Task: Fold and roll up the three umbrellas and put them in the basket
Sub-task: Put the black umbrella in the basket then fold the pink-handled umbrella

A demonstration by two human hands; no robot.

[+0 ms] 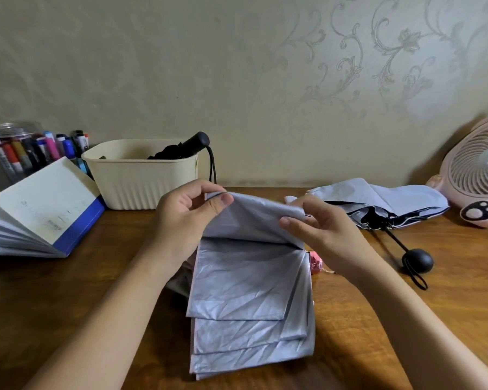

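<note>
A silver-grey umbrella [245,299] lies in the middle of the table, its panels stacked in flat layers toward me. My left hand [186,212] pinches the top panel's left corner and my right hand [316,223] pinches its right corner, lifting that fold. A pink handle [316,263] peeks out under my right wrist. A second pale blue umbrella [383,201] lies loosely collapsed at the right, its black round handle [417,261] pointing toward me. A black rolled umbrella [181,149] sits in the cream ribbed basket [135,181] at the back left.
An open blue-covered book [40,215] lies at the left, with a jar of markers [34,153] behind it. A pink desk fan [479,173] stands at the far right against the wall. Bare wooden table [68,305] shows at front left and front right.
</note>
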